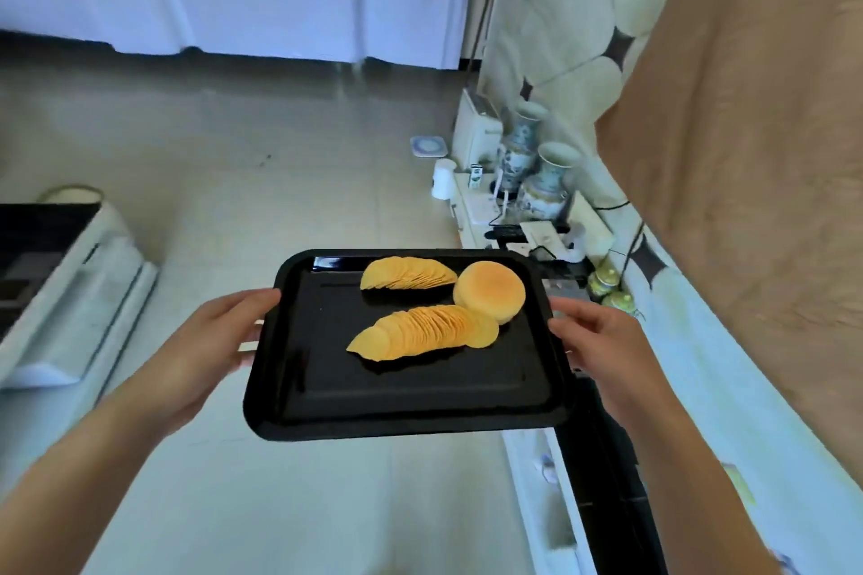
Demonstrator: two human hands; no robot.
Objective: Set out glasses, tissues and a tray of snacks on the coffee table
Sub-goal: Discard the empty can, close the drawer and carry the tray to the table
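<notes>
Above the tiled floor, left hand (219, 332) and right hand (602, 341) each close their grip on the black tray's (397, 406) side rims.

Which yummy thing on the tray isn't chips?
The round bun at the far right of the black tray. It is one thick golden piece, while the far row of chips and the near row are thin fanned slices.
</notes>
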